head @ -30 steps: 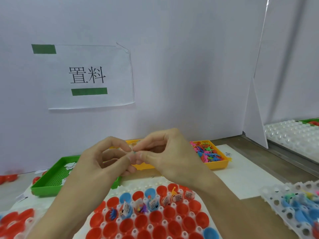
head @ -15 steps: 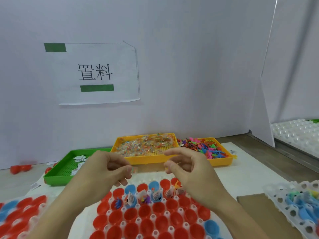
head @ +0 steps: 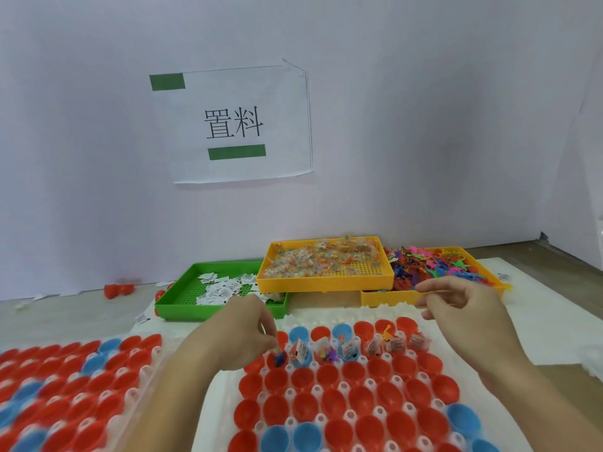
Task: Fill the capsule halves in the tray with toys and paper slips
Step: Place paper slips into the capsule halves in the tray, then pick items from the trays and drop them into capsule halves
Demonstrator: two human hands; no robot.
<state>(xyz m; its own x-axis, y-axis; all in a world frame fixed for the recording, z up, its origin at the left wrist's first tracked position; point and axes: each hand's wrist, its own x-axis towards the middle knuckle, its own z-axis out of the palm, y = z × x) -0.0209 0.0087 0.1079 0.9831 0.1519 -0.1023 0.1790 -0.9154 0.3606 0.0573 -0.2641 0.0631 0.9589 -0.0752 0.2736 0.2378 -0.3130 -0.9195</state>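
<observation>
A white tray [head: 326, 319] holds rows of red and blue capsule halves [head: 362, 399]. Several halves in its second row [head: 349, 349] contain small toys and paper slips. My left hand [head: 239, 331] hovers over the left end of that row, its fingertips pinching a small clear packet [head: 276, 348] just above a red half with a blue toy [head: 279, 359]. My right hand [head: 463, 309] hangs above the tray's far right corner with fingers loosely curled and nothing in them.
Behind the tray stand a green tray of paper slips [head: 182, 308], an orange tray of clear packets [head: 323, 285] and an orange tray of colourful toys [head: 385, 300]. A second tray of capsule halves [head: 65, 386] lies at left. Loose red halves [head: 118, 290] sit by the wall.
My hands have moved apart from in front of me. The left went down to the second row with the small packet. The right swung out to the right. The view shifted left.
</observation>
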